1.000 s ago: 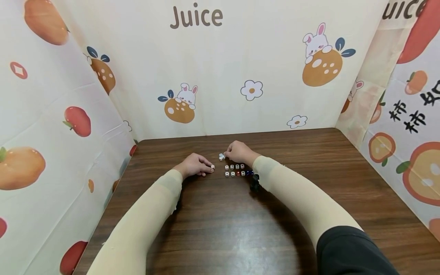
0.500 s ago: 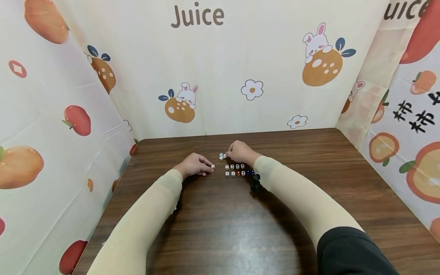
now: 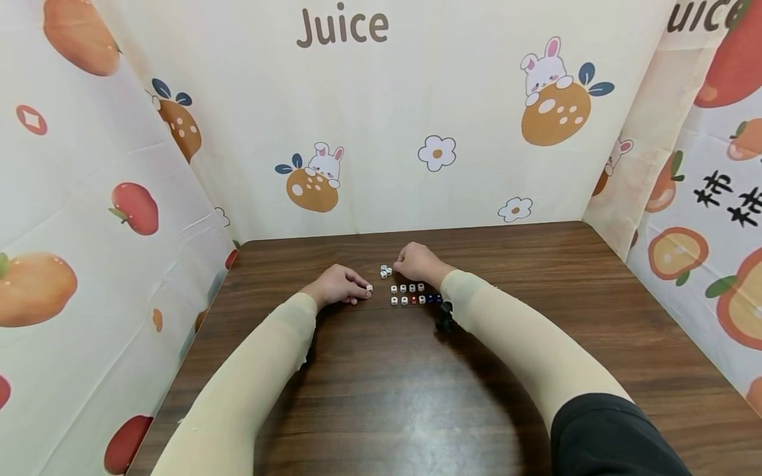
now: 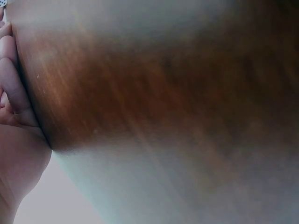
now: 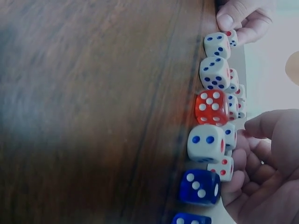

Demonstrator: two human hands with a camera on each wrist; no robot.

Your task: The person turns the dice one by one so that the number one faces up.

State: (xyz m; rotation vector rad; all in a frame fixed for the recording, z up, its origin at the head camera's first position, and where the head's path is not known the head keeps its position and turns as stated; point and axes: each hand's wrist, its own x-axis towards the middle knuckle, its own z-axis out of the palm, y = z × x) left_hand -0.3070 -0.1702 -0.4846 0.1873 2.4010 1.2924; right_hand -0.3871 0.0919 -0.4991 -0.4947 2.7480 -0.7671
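Note:
In the head view my left hand [image 3: 337, 286] rests on the table and pinches a white die [image 3: 370, 288] between thumb and fingertips. My right hand [image 3: 419, 263] is farther back, fingers loosely curled, just right of a small cluster of white dice [image 3: 383, 274]; a narrow gap shows between them. Nearer than that cluster stand two rows of dice. The back row is white dice [image 3: 412, 288]; the front row mixes white, a red die [image 5: 211, 108] and blue dice [image 5: 200, 186]. In the right wrist view no die shows between the right hand's thumb and fingers.
The brown wooden table [image 3: 381, 370] carries everything and ends at a fruit-printed cloth backdrop [image 3: 381, 119]. A dark round object [image 3: 444, 317] sits below the right wrist, near the blue end of the front row. The left wrist view shows mostly blurred tabletop.
My right hand has let go of a white die in the cluster and drawn slightly right. My left hand keeps its pinch in the same place. The head view has shifted slightly.

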